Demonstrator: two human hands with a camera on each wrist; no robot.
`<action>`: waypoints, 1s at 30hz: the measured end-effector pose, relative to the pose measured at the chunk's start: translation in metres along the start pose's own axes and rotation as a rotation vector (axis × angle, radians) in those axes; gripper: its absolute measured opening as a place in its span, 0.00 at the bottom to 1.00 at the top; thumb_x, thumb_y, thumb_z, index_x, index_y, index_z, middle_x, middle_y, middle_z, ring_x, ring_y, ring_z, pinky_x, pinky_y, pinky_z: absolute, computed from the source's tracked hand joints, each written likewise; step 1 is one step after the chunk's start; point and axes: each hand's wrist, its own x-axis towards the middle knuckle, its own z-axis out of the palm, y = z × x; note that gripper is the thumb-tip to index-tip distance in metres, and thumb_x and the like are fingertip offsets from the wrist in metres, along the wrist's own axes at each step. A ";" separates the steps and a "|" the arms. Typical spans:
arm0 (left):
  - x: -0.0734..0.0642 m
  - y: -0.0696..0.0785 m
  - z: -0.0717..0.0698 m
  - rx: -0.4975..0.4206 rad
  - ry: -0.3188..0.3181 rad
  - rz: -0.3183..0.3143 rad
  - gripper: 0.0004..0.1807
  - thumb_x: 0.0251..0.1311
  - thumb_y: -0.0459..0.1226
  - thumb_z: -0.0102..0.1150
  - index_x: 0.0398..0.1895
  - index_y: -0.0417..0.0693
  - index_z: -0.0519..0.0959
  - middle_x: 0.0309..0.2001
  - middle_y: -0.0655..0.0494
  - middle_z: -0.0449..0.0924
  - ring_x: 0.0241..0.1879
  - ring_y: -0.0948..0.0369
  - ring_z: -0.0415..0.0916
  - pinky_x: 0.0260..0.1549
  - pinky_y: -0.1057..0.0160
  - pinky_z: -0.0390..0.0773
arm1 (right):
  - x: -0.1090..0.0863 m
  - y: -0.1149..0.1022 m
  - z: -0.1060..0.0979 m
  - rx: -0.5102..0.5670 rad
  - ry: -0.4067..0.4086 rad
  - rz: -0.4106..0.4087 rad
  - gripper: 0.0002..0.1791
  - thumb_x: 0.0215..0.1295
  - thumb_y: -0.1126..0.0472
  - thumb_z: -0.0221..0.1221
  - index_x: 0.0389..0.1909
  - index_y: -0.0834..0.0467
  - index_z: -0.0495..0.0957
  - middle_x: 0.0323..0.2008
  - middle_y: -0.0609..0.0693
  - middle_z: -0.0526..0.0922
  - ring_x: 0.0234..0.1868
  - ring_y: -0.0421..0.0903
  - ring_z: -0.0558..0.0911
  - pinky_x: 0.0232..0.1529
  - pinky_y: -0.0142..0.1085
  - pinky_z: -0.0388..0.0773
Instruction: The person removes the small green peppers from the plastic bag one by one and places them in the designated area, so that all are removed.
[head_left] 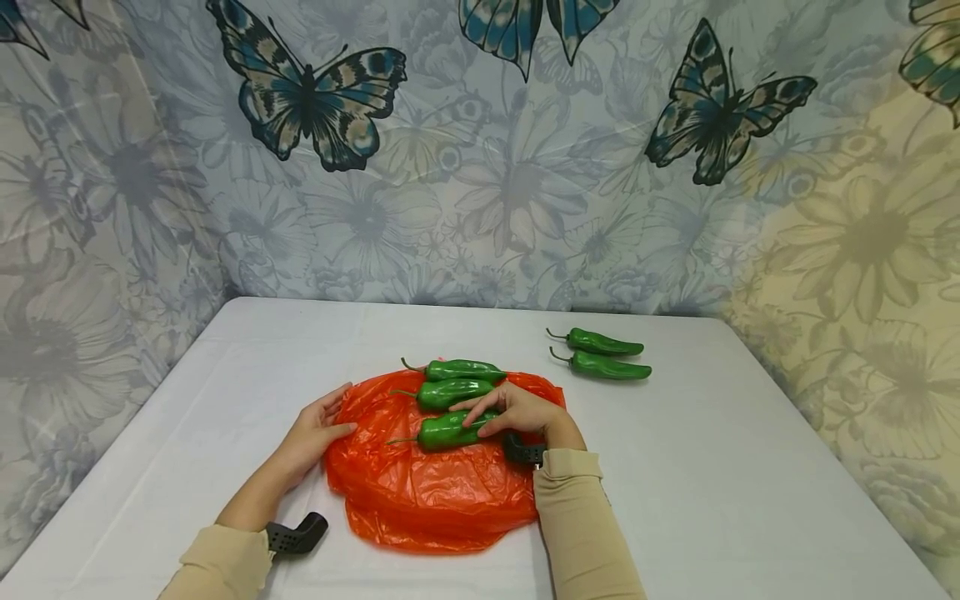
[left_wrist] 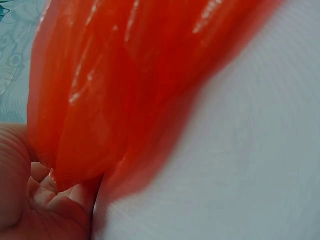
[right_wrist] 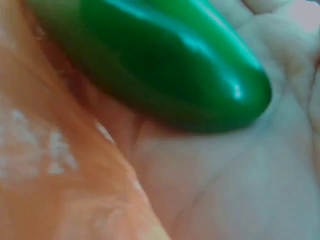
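Three green peppers [head_left: 453, 394] on a red bag [head_left: 442, 492], right grip [head_left: 519, 412] pinching the nearest, left grip [head_left: 315, 433] pinching the bag's edge.

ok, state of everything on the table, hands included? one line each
Red bag: wrinkled, lying on the table; can't tell if open
Front pepper: gripped by the right hand, over the bag
Middle pepper, back pepper: lying on the bag, stems on
Two loose peppers: on the table, off the bag, stems on
Left hand: holding the bag's left edge
Right hand: gripping front pepper
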 end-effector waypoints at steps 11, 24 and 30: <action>-0.002 0.002 0.002 0.003 0.006 0.002 0.36 0.62 0.28 0.49 0.72 0.38 0.47 0.71 0.37 0.50 0.69 0.45 0.54 0.61 0.58 0.65 | -0.007 -0.009 -0.004 -0.008 0.071 0.024 0.18 0.56 0.67 0.61 0.49 0.66 0.79 0.59 0.57 0.75 0.65 0.48 0.69 0.60 0.31 0.71; -0.001 -0.002 0.001 0.007 0.016 0.000 0.36 0.62 0.28 0.49 0.72 0.38 0.48 0.71 0.37 0.51 0.69 0.46 0.54 0.61 0.57 0.66 | -0.049 -0.035 -0.037 0.011 0.154 -0.012 0.20 0.59 0.65 0.59 0.53 0.68 0.76 0.59 0.53 0.75 0.65 0.42 0.69 0.59 0.33 0.73; -0.001 -0.001 0.001 0.007 0.011 0.012 0.36 0.62 0.28 0.49 0.72 0.37 0.48 0.71 0.37 0.50 0.69 0.45 0.54 0.62 0.57 0.64 | -0.075 -0.044 -0.055 -0.010 0.227 -0.022 0.19 0.60 0.68 0.58 0.52 0.70 0.76 0.57 0.45 0.78 0.61 0.34 0.72 0.57 0.30 0.74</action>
